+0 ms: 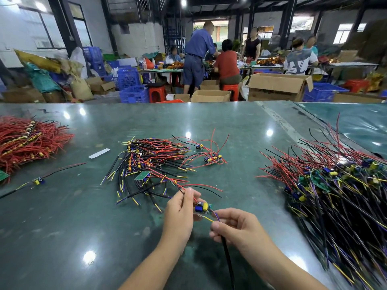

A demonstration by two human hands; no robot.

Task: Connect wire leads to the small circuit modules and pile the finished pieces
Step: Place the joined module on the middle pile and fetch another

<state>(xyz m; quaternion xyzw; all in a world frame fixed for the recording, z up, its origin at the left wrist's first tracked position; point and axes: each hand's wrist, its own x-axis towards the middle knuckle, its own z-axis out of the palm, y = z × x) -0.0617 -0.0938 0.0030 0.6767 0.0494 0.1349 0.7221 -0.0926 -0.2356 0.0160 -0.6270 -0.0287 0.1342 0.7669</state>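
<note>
My left hand (180,210) pinches a small circuit module (202,207) with blue and yellow parts, its red and black leads trailing up past my fingers. My right hand (234,226) grips a black sheathed cable (227,256) whose yellow and purple ends reach the module's right edge. A heap of black cables and loose leads (150,164) lies just beyond my hands. Several modules with red leads (212,159) sit behind it. A large pile of wired pieces (335,189) covers the right of the table.
A mass of red wires (27,139) lies at far left on the dark green table (73,227). One wired module (37,181) and a white strip (98,153) lie left of centre. Beyond the table's far edge are cardboard boxes (276,86), blue crates and people working.
</note>
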